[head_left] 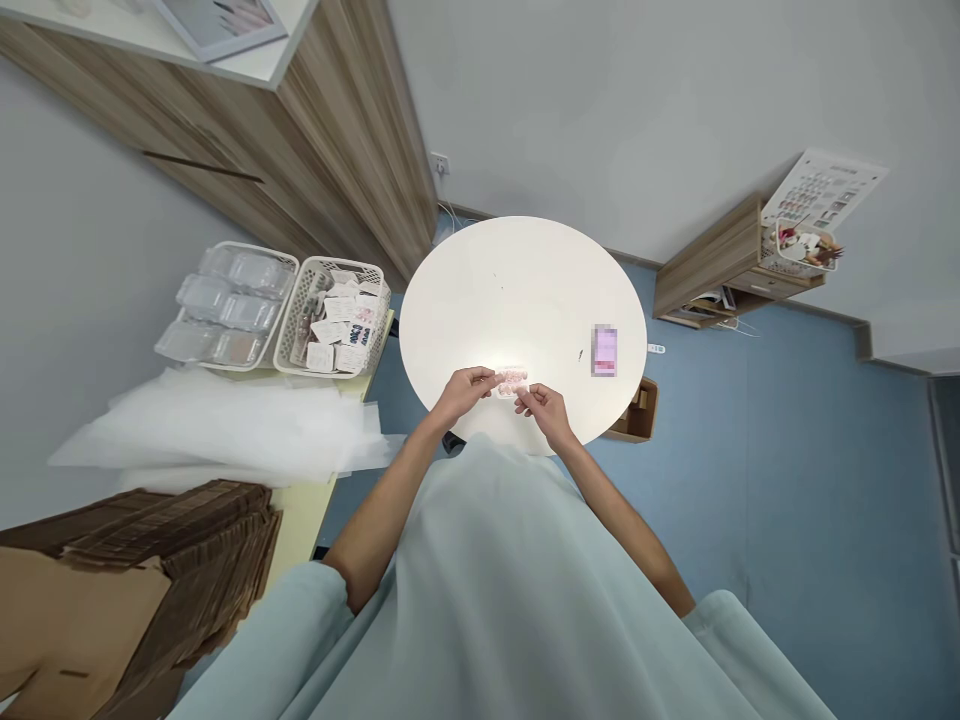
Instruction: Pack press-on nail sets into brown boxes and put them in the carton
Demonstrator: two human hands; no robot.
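Containers: two white baskets stand side by side at the left. The outer basket (283, 312) holds clear plastic boxes (225, 290) in three overlapping rows; the inner basket (289, 352) holds white cards and packets (337, 325), heaped too closely to count. A third basket (786, 262), on the cabinet (712, 255) at the right, carries mixed small articles. One open carton (651, 412) sits low beside the round worktop (517, 290), with brown pieces inside.

Count on the round worktop: one small pack (513, 382) showing two rows of pink pieces, their number too small to establish; one pink-faced rectangular article (604, 352), blurred; one small dark item (580, 355) just left of it. Beside the white sheeting (217, 425) lies one stack of folded cardboard (172, 560), sheets not countable.

Position and grip: the small pack is at the near edge of the worktop, between the two hands. The left hand (470, 392) has its thumb and forefinger pinched on the pack's left end. The right hand (541, 404) has bent fingers, tips nearly together at the lower right corner; whether they grasp it cannot be told.
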